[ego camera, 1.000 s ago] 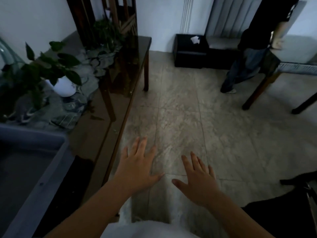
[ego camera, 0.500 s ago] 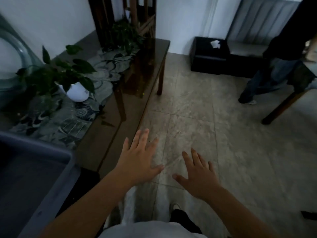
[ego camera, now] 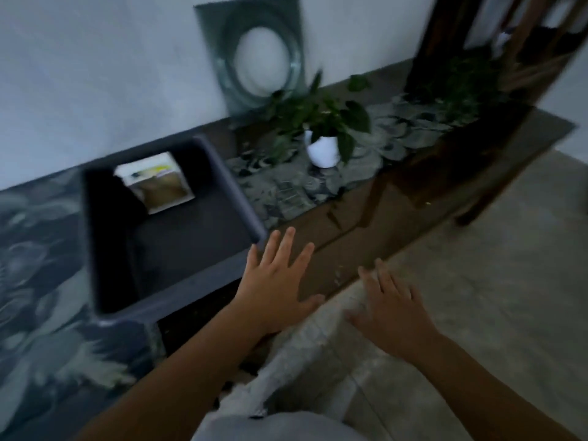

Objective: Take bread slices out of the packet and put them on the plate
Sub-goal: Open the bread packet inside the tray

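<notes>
A bread packet (ego camera: pixel 158 183), clear wrap with a white and yellow label, leans in the far corner of a dark grey bin (ego camera: pixel 191 284) on the table. My left hand (ego camera: pixel 276 283) hovers flat with fingers spread just right of the bin's near corner. Over the table's front edge my right hand (ego camera: pixel 389 308) is held out the same way, palm down, holding nothing. A square glass plate (ego camera: pixel 254 55) leans against the wall behind the bin. The picture is blurred.
A potted plant in a white pot (ego camera: pixel 323 149) stands on the patterned table runner (ego camera: pixel 292 186) right of the bin. The dark glossy table (ego camera: pixel 397 198) runs along the wall; a wooden frame (ego camera: pixel 477 43) stands at its far right end. Tiled floor (ego camera: pixel 493 281) lies to the right.
The view has swung left, bringing the bin, the bread packet and the glass plate into sight. Both hands stay spread and empty in front of me. The person across the room is out of view.
</notes>
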